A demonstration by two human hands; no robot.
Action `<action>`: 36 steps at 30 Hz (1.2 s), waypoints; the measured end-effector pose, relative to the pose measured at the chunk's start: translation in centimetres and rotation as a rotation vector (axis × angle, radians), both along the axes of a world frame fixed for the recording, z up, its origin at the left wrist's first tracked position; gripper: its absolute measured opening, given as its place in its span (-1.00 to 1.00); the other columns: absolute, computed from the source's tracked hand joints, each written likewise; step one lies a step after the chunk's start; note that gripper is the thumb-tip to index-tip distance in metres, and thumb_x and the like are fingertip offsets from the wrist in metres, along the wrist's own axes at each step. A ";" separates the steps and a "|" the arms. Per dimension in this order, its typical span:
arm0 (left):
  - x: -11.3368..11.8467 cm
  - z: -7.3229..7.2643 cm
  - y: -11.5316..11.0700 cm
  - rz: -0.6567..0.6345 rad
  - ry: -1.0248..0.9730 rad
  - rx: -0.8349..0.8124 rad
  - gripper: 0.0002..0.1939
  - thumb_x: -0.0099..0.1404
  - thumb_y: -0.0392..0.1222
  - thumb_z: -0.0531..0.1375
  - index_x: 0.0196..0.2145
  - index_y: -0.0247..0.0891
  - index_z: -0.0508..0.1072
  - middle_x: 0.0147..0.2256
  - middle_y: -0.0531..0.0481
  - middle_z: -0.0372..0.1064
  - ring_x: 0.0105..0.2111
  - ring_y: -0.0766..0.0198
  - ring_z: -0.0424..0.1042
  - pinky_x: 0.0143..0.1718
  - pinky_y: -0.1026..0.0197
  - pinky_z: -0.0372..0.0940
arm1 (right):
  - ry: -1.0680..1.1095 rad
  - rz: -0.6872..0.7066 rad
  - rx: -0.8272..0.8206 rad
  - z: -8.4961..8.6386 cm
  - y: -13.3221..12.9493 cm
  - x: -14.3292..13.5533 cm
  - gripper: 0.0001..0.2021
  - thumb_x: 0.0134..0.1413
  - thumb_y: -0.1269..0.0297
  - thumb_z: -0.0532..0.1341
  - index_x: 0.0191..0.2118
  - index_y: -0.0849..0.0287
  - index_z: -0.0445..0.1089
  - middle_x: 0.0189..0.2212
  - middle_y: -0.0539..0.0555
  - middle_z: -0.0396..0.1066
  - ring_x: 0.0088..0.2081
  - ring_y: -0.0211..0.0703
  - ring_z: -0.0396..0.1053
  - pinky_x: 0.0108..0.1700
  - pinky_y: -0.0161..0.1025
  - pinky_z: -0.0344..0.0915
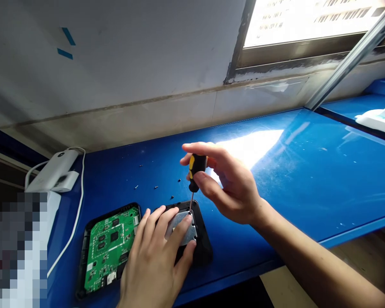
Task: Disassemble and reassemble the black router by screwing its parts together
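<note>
My right hand (229, 184) grips a short black-and-yellow screwdriver (198, 164), held upright with its tip down at the upper corner of a silver metal plate (190, 235). That plate sits in a black plastic casing half (202, 239). Across the plate and casing lies my left hand (158, 252), fingers spread, its index fingertip close to the screwdriver tip. The hand hides much of the plate and casing. Left of it is another black casing half holding a green circuit board (111, 239), partly covered by my left hand.
Several small screws (156, 187) lie loose on the blue tabletop (295, 184) beyond the casings. At the left stands a white power strip (56, 171) with a white cable (80, 201). A metal post (349, 60) rises at the right, beneath a bright window (301, 21).
</note>
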State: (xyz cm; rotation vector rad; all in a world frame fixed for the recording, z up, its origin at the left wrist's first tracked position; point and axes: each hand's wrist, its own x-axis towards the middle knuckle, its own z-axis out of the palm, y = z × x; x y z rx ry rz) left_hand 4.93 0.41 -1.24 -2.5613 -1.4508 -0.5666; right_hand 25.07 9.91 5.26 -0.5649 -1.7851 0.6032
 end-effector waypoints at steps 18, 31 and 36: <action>1.0 0.1 -0.6 0.085 -0.073 0.005 -0.78 0.47 -0.18 0.14 0.02 -0.08 0.50 0.02 -0.11 0.52 0.10 -0.05 0.45 0.21 -0.21 0.30 | -0.030 -0.038 0.165 0.6 -1.0 -0.9 -0.79 0.37 0.35 0.23 0.06 0.14 0.47 -0.13 0.12 0.41 -0.20 -0.23 0.49 -0.13 -0.24 0.58; -0.1 0.5 -0.4 0.010 0.064 0.052 -0.64 0.43 -0.12 0.18 0.15 -0.11 0.42 0.09 -0.18 0.54 0.09 -0.12 0.53 0.12 -0.23 0.43 | -0.028 -0.037 0.187 0.8 -1.5 -1.4 -0.75 0.46 0.25 0.12 0.04 0.15 0.51 -0.10 0.17 0.44 -0.15 -0.16 0.50 -0.17 -0.20 0.59; -1.9 1.3 -0.8 0.029 0.171 -0.023 -0.13 0.20 0.23 0.35 0.32 -0.22 0.24 0.25 -0.39 0.38 0.22 -0.34 0.41 0.11 -0.41 0.42 | -0.007 0.041 0.186 0.8 -1.5 -1.4 -0.65 0.40 0.49 0.14 0.22 0.15 0.38 -0.13 0.13 0.56 -0.18 -0.21 0.53 -0.12 -0.20 0.57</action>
